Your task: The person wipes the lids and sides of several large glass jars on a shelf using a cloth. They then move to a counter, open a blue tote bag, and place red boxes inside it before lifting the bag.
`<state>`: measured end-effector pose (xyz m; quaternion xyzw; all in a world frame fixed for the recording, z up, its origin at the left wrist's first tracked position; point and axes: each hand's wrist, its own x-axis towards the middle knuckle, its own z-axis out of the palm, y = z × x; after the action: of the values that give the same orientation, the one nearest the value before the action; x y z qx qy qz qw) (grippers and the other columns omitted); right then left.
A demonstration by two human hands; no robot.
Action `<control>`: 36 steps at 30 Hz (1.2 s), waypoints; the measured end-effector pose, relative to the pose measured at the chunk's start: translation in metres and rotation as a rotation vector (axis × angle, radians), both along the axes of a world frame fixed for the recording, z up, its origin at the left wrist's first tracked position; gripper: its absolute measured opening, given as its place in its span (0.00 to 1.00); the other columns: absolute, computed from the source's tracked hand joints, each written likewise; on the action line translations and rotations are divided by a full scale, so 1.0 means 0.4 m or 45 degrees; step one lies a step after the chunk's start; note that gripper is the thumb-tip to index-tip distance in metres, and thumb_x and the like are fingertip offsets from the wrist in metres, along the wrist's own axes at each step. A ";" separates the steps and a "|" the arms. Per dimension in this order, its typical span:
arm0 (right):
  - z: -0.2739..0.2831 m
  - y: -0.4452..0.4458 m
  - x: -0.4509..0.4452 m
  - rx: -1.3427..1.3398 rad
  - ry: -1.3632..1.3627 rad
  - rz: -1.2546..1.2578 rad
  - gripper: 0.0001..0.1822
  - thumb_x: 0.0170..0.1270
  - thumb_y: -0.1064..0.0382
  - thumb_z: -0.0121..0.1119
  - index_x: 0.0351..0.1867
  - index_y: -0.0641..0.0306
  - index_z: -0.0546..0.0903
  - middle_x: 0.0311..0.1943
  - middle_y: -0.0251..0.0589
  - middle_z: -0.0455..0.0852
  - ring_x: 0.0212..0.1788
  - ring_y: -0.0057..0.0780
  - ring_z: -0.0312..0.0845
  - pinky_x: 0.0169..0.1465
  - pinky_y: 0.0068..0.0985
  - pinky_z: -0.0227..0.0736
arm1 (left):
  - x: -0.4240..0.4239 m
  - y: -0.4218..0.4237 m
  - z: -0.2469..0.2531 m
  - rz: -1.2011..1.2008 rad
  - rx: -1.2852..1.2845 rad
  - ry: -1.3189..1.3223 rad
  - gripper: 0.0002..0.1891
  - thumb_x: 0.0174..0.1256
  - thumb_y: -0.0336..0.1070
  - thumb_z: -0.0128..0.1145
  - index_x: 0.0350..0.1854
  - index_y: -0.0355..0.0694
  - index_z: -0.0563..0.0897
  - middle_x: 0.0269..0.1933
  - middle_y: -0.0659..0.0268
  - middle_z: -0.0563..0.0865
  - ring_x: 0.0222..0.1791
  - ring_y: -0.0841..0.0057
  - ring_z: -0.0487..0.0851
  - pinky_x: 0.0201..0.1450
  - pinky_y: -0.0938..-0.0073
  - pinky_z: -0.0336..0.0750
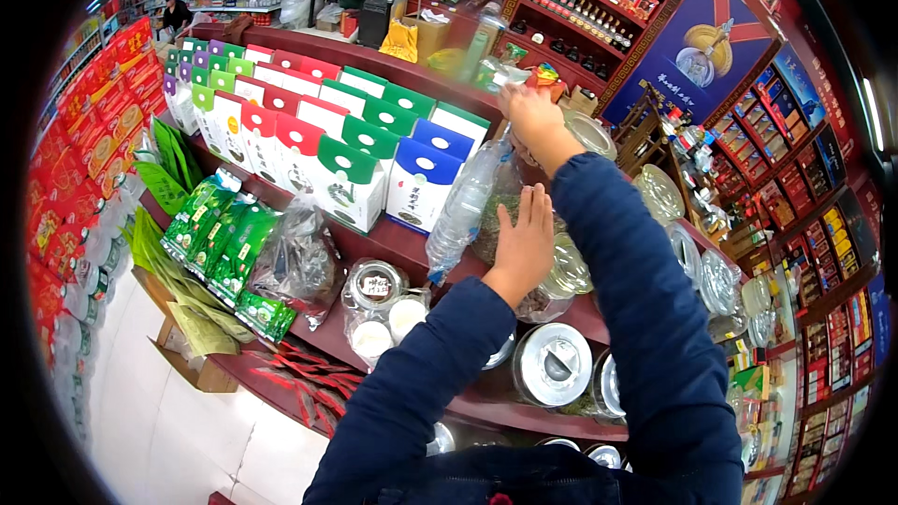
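My right hand [534, 116] reaches to the back of a dark red stepped display, its fingers bent beside a crumpled clear plastic piece [506, 75]; whether it grips this cannot be told. My left hand [526, 242] has its fingers extended and lies over a glass jar of dried green leaves [485, 228]. Left of it leans a clear plastic bottle or wrapped bag [466, 200]. A glass jar lid [570, 266] is just right of the left hand. Behind my right hand stands a blurred clear bottle [483, 42].
Rows of white boxes with coloured tops [351, 182] fill the display's left. Green packets [224, 231] and a bag of dark goods [298, 259] lie below. Metal-lidded jars [554, 365] stand near me; more glass jars [659, 193] line the right. A person [175, 14] is far off.
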<state>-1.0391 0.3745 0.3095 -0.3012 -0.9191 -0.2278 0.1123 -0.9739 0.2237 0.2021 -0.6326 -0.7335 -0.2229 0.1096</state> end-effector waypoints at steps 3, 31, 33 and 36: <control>-0.048 -0.022 -0.053 0.013 -0.150 -0.087 0.15 0.59 0.62 0.54 0.47 0.58 0.80 0.49 0.41 0.82 0.56 0.39 0.73 0.48 0.42 0.75 | -0.009 0.016 -0.038 -0.018 0.038 -0.102 0.32 0.68 0.49 0.46 0.72 0.40 0.62 0.73 0.54 0.63 0.75 0.54 0.54 0.69 0.33 0.48; -0.349 -0.301 0.156 0.276 0.204 0.040 0.30 0.56 0.64 0.55 0.61 0.77 0.68 0.62 0.56 0.68 0.53 0.47 0.71 0.40 0.34 0.81 | -0.262 -0.171 -0.240 0.494 0.557 -0.693 0.29 0.50 0.35 0.69 0.55 0.35 0.71 0.49 0.51 0.76 0.50 0.51 0.74 0.52 0.56 0.72; -0.364 -0.301 0.154 0.133 0.276 0.048 0.31 0.56 0.65 0.55 0.61 0.79 0.66 0.62 0.58 0.67 0.52 0.49 0.72 0.41 0.34 0.82 | -0.267 -0.170 -0.240 0.508 0.551 -0.703 0.29 0.51 0.35 0.69 0.54 0.35 0.71 0.48 0.51 0.76 0.50 0.50 0.73 0.52 0.56 0.72; -0.447 -0.295 0.178 -0.019 0.256 0.082 0.30 0.56 0.66 0.55 0.60 0.81 0.65 0.62 0.60 0.67 0.50 0.50 0.72 0.42 0.35 0.83 | -0.272 -0.171 -0.240 0.508 0.584 -0.654 0.28 0.51 0.35 0.69 0.54 0.34 0.71 0.48 0.50 0.76 0.49 0.50 0.73 0.51 0.56 0.71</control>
<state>-0.9680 0.2564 0.1309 -0.2938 -0.9141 -0.1858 0.2090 -1.0828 0.1553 0.1062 -0.3605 -0.7769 -0.5060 0.1023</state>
